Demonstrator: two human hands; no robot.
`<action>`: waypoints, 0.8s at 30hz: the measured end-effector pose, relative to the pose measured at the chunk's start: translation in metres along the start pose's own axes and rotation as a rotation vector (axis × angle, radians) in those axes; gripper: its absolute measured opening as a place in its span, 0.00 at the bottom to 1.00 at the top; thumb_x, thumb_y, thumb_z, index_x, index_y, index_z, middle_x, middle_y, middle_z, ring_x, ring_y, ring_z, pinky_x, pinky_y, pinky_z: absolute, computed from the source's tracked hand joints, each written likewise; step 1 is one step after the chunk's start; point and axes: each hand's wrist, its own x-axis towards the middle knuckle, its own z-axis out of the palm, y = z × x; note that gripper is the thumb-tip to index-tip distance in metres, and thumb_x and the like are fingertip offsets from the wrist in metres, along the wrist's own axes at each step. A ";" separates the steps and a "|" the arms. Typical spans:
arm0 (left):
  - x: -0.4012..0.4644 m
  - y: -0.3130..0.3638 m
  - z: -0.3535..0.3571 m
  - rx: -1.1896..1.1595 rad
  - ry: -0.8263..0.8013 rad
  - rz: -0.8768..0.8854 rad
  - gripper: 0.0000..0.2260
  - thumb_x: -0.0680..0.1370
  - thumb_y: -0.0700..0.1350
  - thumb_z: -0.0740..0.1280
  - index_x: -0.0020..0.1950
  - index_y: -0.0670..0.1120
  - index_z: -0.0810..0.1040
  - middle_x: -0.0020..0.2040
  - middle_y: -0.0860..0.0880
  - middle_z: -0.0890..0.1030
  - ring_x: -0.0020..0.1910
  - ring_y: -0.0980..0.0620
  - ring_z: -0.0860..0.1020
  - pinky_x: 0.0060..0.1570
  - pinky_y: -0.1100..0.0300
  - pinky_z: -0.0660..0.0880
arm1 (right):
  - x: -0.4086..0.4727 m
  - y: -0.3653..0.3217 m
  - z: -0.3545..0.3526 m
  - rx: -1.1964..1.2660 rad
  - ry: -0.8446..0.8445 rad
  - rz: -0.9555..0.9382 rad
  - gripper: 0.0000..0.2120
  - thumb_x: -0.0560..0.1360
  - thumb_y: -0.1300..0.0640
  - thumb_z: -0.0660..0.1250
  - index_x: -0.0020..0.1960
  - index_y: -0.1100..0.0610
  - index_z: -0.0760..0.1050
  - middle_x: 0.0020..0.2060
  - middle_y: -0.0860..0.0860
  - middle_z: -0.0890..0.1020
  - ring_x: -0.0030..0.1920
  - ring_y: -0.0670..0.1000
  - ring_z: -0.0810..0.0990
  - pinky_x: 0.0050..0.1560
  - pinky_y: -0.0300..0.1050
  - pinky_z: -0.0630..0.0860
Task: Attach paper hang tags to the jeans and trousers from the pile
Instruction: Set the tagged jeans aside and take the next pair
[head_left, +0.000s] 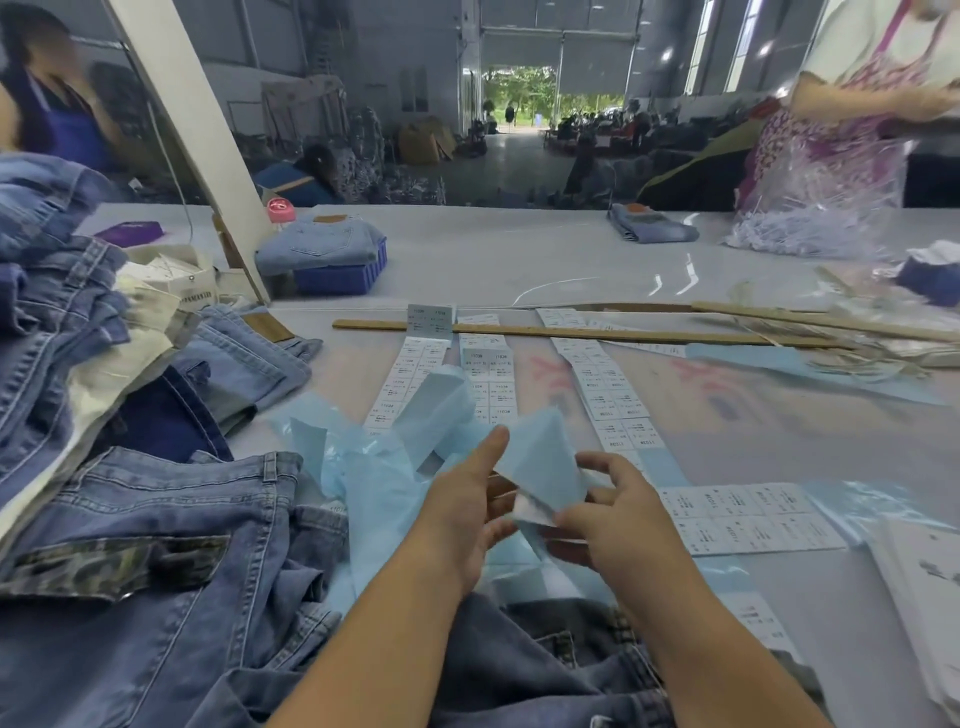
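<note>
Your right hand (610, 512) pinches the lower edge of a pale blue sheet of backing paper (540, 465), thumb and fingers curled onto it, with what looks like a white label (532, 512) peeling at that edge, though blur makes that hard to confirm. Your left hand (467, 506) sits just beside it, forefinger stretched up along the sheet and the other fingers bent behind it, touching the paper; whether they grip it you cannot tell from here. Under both hands lies a heap of crumpled blue backing strips (363, 467). Beyond them, rows of printed white label strips (488, 382) run away from you across the table (519, 249), and another strip of labels (748, 517) lies flat just right of your right hand. A long wooden stick (623, 332) crosses over the far ends of the strips. The jeans (171, 597) are spread at your near left, waistband up, touching the blue heap, and a taller pile of jeans and trousers (57, 312) rises at the left edge. A blue crate (343, 275) carrying folded jeans stands further back.
</note>
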 end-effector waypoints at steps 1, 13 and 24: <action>0.003 0.002 0.005 -0.082 0.030 -0.005 0.13 0.78 0.51 0.69 0.57 0.45 0.78 0.42 0.46 0.86 0.39 0.50 0.85 0.36 0.57 0.79 | -0.002 0.001 -0.001 -0.031 -0.020 0.002 0.26 0.69 0.77 0.66 0.55 0.50 0.71 0.43 0.56 0.85 0.43 0.57 0.85 0.38 0.48 0.83; -0.017 -0.012 0.025 0.912 0.052 1.061 0.02 0.72 0.42 0.67 0.43 0.45 0.76 0.40 0.51 0.78 0.41 0.53 0.75 0.39 0.60 0.74 | -0.004 -0.006 -0.015 -0.252 0.423 -0.346 0.04 0.78 0.53 0.64 0.52 0.47 0.72 0.53 0.48 0.71 0.54 0.50 0.74 0.56 0.49 0.73; -0.022 -0.016 0.019 0.370 -0.331 0.334 0.19 0.65 0.44 0.64 0.54 0.42 0.82 0.52 0.43 0.85 0.52 0.45 0.82 0.55 0.50 0.79 | -0.007 -0.005 -0.038 -0.131 0.352 -0.228 0.18 0.69 0.68 0.71 0.50 0.48 0.76 0.47 0.45 0.79 0.44 0.48 0.81 0.39 0.45 0.77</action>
